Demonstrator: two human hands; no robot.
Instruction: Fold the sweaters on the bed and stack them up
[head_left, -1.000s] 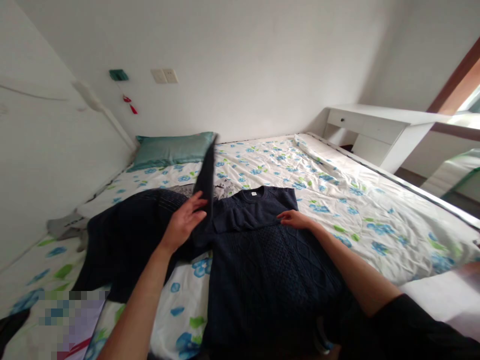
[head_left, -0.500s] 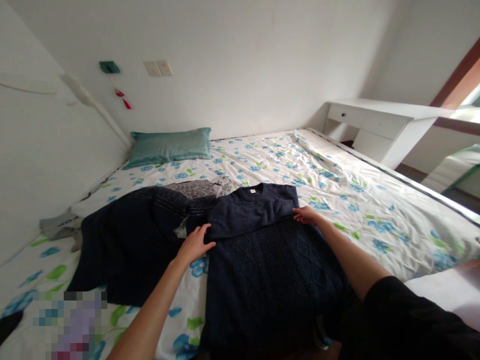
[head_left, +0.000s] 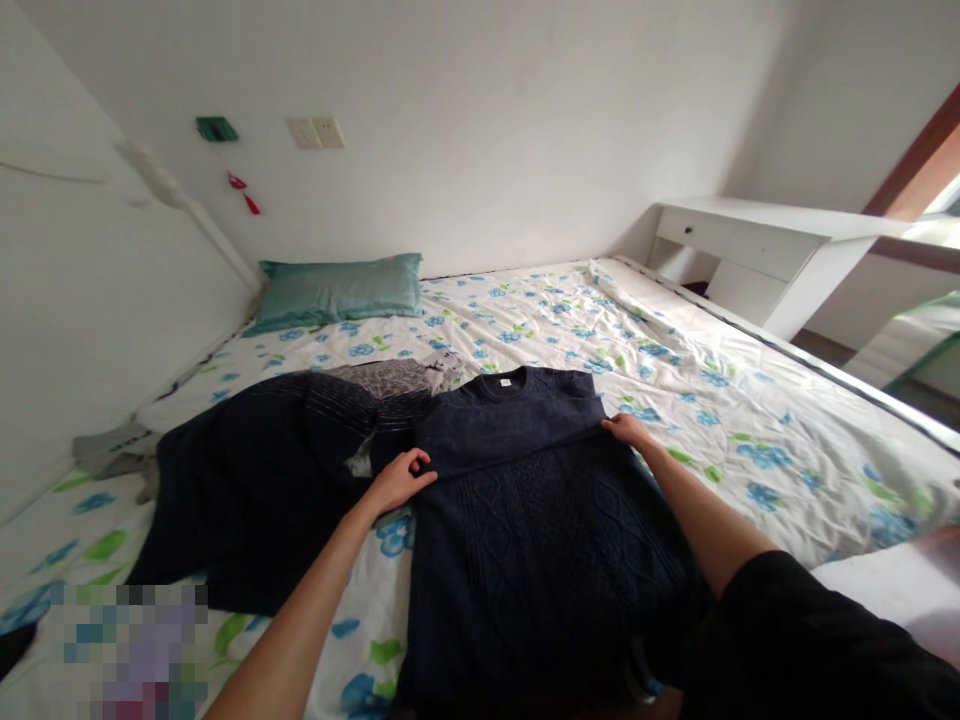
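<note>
A dark navy cable-knit sweater [head_left: 540,530] lies flat on the flowered bed sheet [head_left: 750,440], collar towards the wall, with both sleeves folded across its chest. My left hand [head_left: 401,478] rests on the sweater's left edge, fingers curled over the folded sleeve. On the right edge my right hand [head_left: 628,430] presses the other end of the fold, fingers down on the fabric.
Another dark garment [head_left: 262,480] is spread to the left, over a grey patterned piece [head_left: 397,378]. A green pillow [head_left: 337,290] lies against the far wall. A white desk [head_left: 757,255] stands at the right beyond the bed's edge. A grey cloth [head_left: 112,450] sits by the left wall.
My left hand has laid down the sleeve it was holding up and now rests on the sweater's left edge. My right hand has slid outward to the right edge.
</note>
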